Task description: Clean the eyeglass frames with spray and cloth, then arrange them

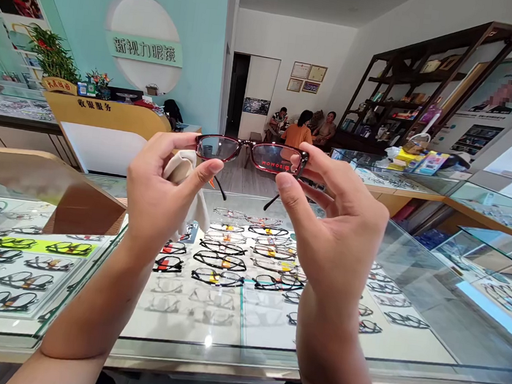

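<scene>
Done: glasses [246, 144] raised, temples [221, 190] unfolded, ends pinched by left hand [158, 187] and right hand [339, 217]; left also clutches cloth [182, 167]. Open point: lens cleanliness, which I cannot judge.

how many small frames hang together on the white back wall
4, two by two: upper-left frame, upper-right frame, lower-left frame and lower-right frame. None of the group looks hidden.

Red-rimmed glasses [246, 144] above glass counter [200, 356]
</scene>
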A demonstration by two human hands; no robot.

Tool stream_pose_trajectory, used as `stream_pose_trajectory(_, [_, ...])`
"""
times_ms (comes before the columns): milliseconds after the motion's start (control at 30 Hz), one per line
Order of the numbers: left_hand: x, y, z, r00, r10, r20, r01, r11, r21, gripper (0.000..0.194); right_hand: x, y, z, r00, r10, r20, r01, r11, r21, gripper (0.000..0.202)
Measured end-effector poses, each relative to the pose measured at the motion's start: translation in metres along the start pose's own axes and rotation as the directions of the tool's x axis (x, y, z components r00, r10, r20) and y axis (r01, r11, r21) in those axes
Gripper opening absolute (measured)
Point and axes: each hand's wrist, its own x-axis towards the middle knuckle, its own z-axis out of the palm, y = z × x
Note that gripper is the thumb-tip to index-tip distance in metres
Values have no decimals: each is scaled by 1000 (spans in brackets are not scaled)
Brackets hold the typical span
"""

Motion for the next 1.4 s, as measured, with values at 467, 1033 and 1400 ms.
stream_pose_trajectory(467, [0, 2, -2, 992, 108, -68, -100, 989, 113, 48, 5, 6, -1, 993, 53, 106, -38, 989, -140, 40])
stream_pose_trajectory(1033, [-3, 1, -6, 988, 139, -65, -128, 981, 143, 52, 8, 7, 3, 983, 99, 153, -70, 981, -182, 39])
stream_pose_trajectory(1400, [-6, 5, -6, 983, 164, -85, -147, 973, 179, 53, 9, 6, 3, 982, 95, 162, -64, 980, -189, 34])
